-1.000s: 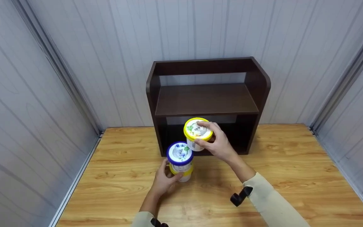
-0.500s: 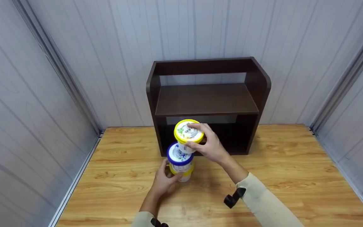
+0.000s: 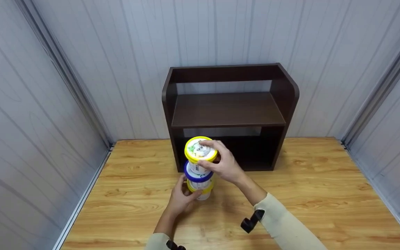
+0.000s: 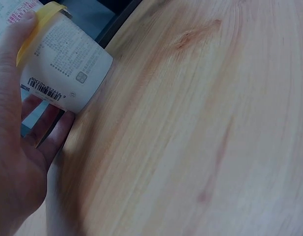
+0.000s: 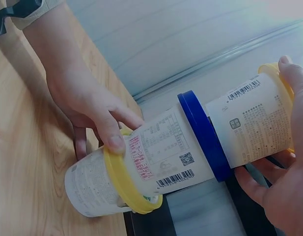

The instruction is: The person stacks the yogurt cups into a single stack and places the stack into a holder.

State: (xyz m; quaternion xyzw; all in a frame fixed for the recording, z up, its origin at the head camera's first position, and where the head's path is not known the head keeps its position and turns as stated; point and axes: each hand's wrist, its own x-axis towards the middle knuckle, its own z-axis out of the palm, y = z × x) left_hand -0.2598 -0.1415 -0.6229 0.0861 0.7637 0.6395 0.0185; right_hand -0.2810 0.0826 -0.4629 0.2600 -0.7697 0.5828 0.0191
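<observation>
Three white printed tubs stand stacked on the table, a little out of line. The bottom tub (image 3: 204, 196) has a yellow lid; my left hand (image 3: 178, 199) grips it at the left, thumb by the lid rim. In the right wrist view that thumb lies on the yellow lid (image 5: 123, 183). The middle tub (image 5: 163, 152) has a blue lid (image 5: 205, 137). On that lid sits the top tub (image 5: 254, 120), its base touching or nearly so. My right hand (image 3: 226, 166) holds this top tub around its yellow lid (image 3: 196, 149) from the right.
Just behind the stack stands a dark brown two-level shelf (image 3: 227, 109) with an open lower compartment. Wood-grain tabletop (image 3: 318, 194) spreads to both sides and in front. Pale panel walls (image 3: 141, 69) enclose the table at the back, left and right.
My right hand has carried the top tub leftward and down, from beside the blue-lidded tub to above its lid. My left hand stays in place on the bottom tub.
</observation>
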